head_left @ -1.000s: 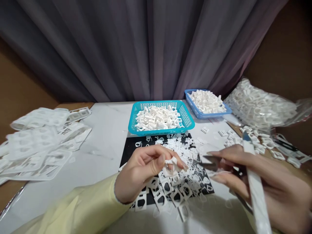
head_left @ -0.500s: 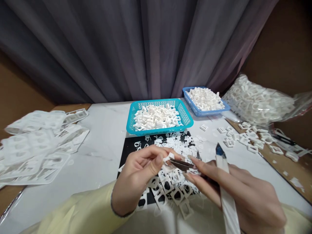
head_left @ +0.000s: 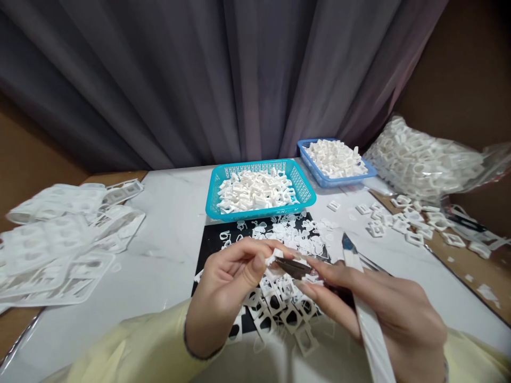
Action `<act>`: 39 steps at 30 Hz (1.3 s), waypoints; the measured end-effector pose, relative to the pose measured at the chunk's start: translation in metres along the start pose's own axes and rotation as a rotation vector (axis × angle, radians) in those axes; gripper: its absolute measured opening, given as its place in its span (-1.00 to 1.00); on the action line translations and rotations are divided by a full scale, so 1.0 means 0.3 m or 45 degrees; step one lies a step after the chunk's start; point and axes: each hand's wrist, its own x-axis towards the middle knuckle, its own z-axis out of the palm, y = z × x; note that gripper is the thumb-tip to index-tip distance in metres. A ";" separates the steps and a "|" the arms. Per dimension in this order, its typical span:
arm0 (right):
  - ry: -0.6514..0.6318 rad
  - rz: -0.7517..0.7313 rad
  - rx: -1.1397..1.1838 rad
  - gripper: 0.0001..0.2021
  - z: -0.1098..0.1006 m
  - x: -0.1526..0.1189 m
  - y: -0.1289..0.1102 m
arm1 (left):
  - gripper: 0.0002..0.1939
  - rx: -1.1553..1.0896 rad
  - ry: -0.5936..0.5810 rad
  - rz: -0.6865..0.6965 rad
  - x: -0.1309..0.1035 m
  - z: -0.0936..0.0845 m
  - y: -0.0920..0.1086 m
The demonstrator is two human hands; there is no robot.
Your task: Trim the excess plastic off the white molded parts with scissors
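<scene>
My left hand [head_left: 227, 290] pinches a small white plastic piece [head_left: 274, 257] between thumb and fingers, over the middle of the table. My right hand [head_left: 383, 314] is closed around dark metal tweezers [head_left: 294, 267], whose tip touches the piece beside my left fingertips. A knife [head_left: 365, 314] with a white-wrapped handle also lies in the right hand, its blade tip slanting up past the fingers. Under both hands, loose white frames [head_left: 291, 317] and thin scraps [head_left: 293, 234] cover much of a black mat [head_left: 211, 234].
Behind the mat stands a turquoise basket [head_left: 259, 216] of white pieces, with a blue basket [head_left: 339, 183] of them farther right. A clear bag [head_left: 431, 159] of pieces sits at far right, near loose parts [head_left: 413, 226]. White sheets of frames [head_left: 59, 244] are stacked at left.
The right hand and its knife have shifted slightly left, and the metal tips have turned a little against the piece. The left hand keeps its pinch. The whole view has moved slightly.
</scene>
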 end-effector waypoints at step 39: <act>0.038 -0.098 -0.118 -0.75 0.018 -0.016 0.034 | -0.86 -0.049 0.022 -0.055 0.017 0.005 -0.011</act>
